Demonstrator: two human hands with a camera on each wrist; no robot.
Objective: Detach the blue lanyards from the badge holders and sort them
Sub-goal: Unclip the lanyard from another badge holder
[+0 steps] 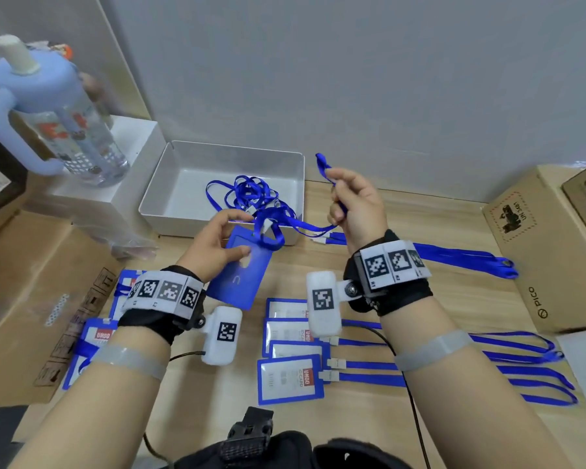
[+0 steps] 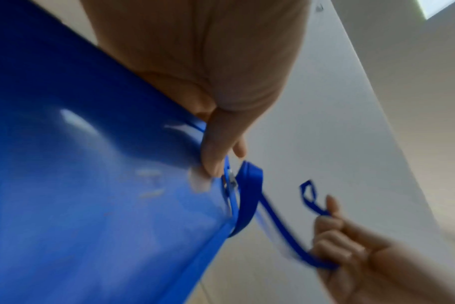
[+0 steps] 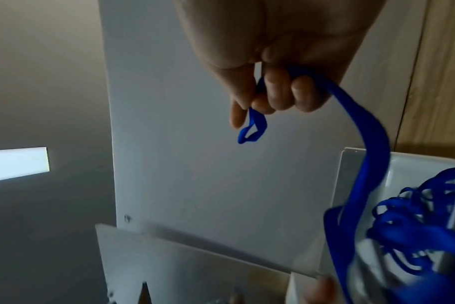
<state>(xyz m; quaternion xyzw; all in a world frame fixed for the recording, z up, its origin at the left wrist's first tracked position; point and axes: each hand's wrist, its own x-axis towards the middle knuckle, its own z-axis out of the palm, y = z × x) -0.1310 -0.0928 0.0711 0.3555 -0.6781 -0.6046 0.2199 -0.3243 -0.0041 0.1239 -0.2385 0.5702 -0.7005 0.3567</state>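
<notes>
Nearest the person, badge holders (image 1: pixel 290 379) lie on the wooden surface (image 1: pixel 403 211), red labels reading "UHOO ID CARD", their blue lanyards (image 1: pixel 528 374) still clipped on and trailing right. More holders (image 1: pixel 95 336) lie stacked at the left. Above these, the left hand (image 1: pixel 217 243) pinches a blue badge holder (image 1: pixel 242 275) by its top edge, thumb on its back, while the right hand (image 1: pixel 357 204) has its fingers curled round that holder's lanyard (image 1: pixel 323 165), whose end loop sticks up past the thumb. Beyond, a white tray (image 1: pixel 163 184) holds a tangle of loose lanyards (image 1: pixel 251 191). At the right sits a cardboard box (image 1: pixel 552 252) printed "PICO"; far left, a pale blue bottle (image 1: pixel 51 106).
</notes>
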